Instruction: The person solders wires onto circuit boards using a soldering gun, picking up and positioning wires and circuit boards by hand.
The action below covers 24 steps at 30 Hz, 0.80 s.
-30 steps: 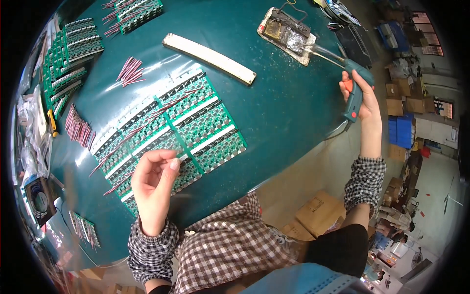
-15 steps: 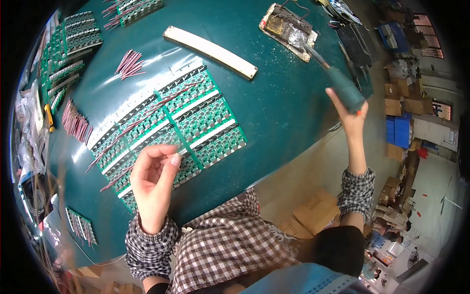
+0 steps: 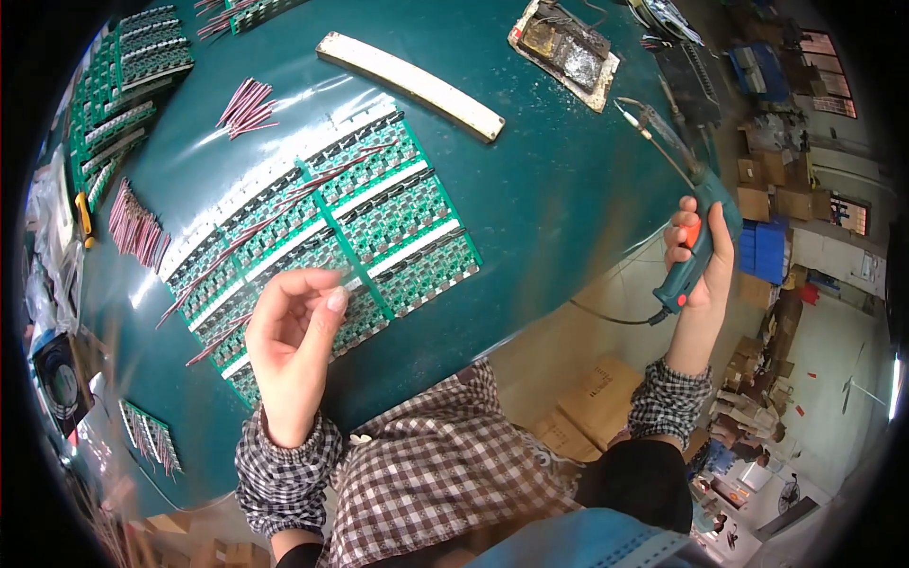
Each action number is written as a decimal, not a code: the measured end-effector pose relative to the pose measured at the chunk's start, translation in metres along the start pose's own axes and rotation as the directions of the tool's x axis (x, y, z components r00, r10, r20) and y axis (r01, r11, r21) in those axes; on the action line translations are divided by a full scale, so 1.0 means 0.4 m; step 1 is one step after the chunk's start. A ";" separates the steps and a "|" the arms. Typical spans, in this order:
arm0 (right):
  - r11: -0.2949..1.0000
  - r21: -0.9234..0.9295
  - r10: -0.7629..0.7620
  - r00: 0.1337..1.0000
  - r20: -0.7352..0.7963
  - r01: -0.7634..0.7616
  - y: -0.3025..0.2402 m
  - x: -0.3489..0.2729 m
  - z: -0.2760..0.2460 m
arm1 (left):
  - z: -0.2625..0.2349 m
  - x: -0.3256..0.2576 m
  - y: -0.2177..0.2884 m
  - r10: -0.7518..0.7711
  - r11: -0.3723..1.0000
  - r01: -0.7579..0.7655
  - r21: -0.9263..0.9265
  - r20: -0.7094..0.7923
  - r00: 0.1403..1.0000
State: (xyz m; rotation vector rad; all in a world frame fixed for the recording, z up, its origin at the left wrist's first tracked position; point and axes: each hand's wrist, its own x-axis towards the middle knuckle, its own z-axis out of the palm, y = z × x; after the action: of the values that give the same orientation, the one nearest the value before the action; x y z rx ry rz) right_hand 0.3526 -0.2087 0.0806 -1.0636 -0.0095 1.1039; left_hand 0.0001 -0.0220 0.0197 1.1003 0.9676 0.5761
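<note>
My right hand [image 3: 708,260] is wrapped round the green handle of a soldering iron [image 3: 677,281] with an orange trigger. Its thin tip points up and to the left, over the table's right edge. Thumb and forefinger of my left hand [image 3: 294,346] are pinched together above the near part of a panel of green circuit boards [image 3: 393,222]. Anything between those fingertips is too small to make out. Several red and black wires [image 3: 275,210] lie slantwise across the panel, which has rows of black and white parts.
Beyond the panel lies a long pale bar [image 3: 407,83]. A dirty metal tray with solder residue [image 3: 598,93] sits at the far right. Wire bundles [image 3: 248,107] and more circuit boards [image 3: 151,57] are on the left. The iron's cord [image 3: 606,318] hangs by the table edge.
My right hand has drawn the soldering iron back from the solder tray, toward me and slightly right, turning it so the trigger shows. My left hand stays pinched over the panel.
</note>
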 end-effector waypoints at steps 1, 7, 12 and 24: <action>0.993 0.109 0.033 0.998 0.049 -0.038 0.003 -0.002 -0.001 | -0.001 0.000 -0.001 0.014 1.000 -0.014 -0.009 -0.003 1.000; 0.976 0.200 0.069 0.993 0.101 -0.088 0.018 -0.021 0.005 | -0.004 0.002 0.002 0.013 1.000 -0.013 0.014 -0.017 1.000; 0.994 0.052 -0.104 0.990 0.100 0.099 0.032 -0.037 0.068 | -0.012 0.001 0.000 -0.006 1.000 0.006 0.021 -0.014 1.000; 0.347 -0.812 -0.732 0.677 0.078 0.469 0.142 0.056 0.148 | -0.061 -0.007 0.007 0.121 0.988 -0.112 0.103 -0.092 0.988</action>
State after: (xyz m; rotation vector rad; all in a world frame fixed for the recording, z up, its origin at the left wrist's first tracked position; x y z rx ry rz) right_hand 0.2941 -0.1497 0.0621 -1.8266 -0.6839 0.1406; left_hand -0.0225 -0.0116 0.0201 1.2310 1.0300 0.6892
